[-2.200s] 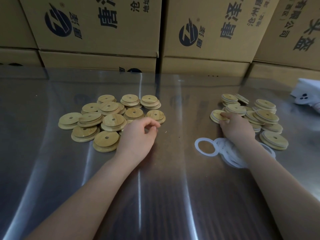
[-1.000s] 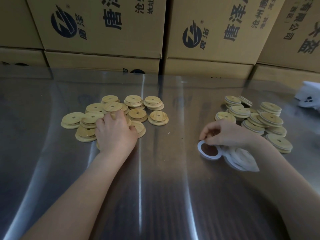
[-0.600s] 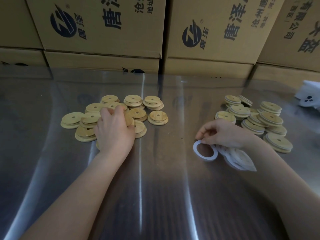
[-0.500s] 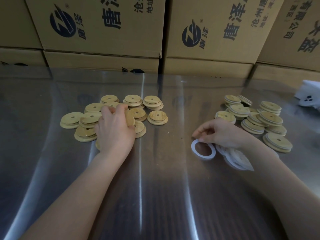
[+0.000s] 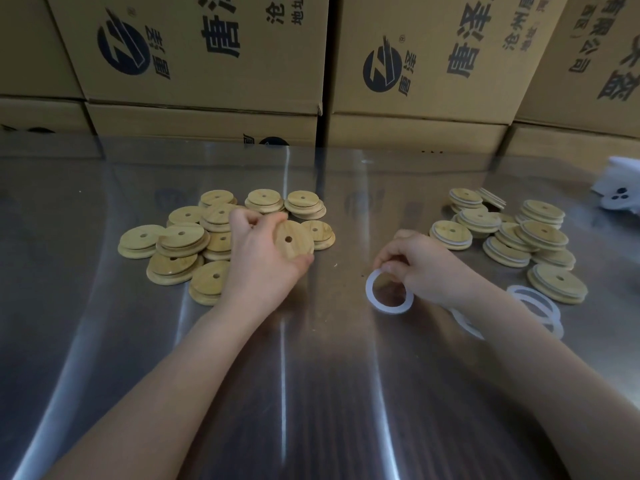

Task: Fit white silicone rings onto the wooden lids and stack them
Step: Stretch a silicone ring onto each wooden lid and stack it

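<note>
My left hand [image 5: 259, 261] grips one wooden lid [image 5: 292, 241] with a centre hole, tilted up at the right edge of the pile of bare wooden lids [image 5: 180, 240] on the left. My right hand [image 5: 426, 268] pinches a white silicone ring [image 5: 389, 292] that hangs just above the steel table [image 5: 311, 393], left of the loose white rings [image 5: 535, 306]. Lids fitted with white rings [image 5: 509, 233] lie in low stacks at the right.
Stacked cardboard boxes [image 5: 207, 53] form a wall along the table's far edge. A white object with dark dots [image 5: 620, 192] lies at the far right edge. Small crumbs speckle the table between my hands.
My left hand has lifted a lid out of the left pile and swung it right. My right hand has drawn one ring away from the ring pile toward the middle.
</note>
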A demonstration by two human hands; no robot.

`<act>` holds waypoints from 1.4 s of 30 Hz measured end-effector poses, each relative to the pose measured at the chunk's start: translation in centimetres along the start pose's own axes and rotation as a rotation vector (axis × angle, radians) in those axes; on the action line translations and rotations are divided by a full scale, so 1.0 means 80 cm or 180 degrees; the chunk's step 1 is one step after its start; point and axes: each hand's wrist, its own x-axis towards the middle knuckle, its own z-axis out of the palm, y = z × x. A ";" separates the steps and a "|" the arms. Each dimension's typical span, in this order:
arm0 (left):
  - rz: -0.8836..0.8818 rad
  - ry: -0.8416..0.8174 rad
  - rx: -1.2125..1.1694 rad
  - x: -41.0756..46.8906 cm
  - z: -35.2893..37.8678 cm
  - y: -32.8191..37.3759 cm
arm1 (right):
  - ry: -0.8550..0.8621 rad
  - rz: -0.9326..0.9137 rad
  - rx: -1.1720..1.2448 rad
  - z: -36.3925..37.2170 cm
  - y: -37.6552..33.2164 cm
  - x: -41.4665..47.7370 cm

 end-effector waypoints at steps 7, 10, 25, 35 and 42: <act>0.0076 -0.0112 -0.0832 -0.008 -0.003 0.014 | 0.0186 -0.0162 0.0349 0.014 -0.011 0.000; -0.0127 -0.0239 -0.1293 -0.011 -0.001 0.017 | 0.0176 -0.0185 0.0474 0.018 -0.016 -0.001; -0.1332 -0.1170 -0.2813 -0.019 0.009 0.019 | 0.0265 0.0195 0.1345 0.031 -0.014 0.001; -0.1687 -0.1256 -0.3376 -0.012 0.007 0.021 | 0.0294 0.0246 0.1603 0.025 -0.018 -0.001; -0.1662 -0.1556 -0.3449 -0.012 0.003 0.022 | -0.0009 -0.0080 0.2183 0.002 -0.027 -0.011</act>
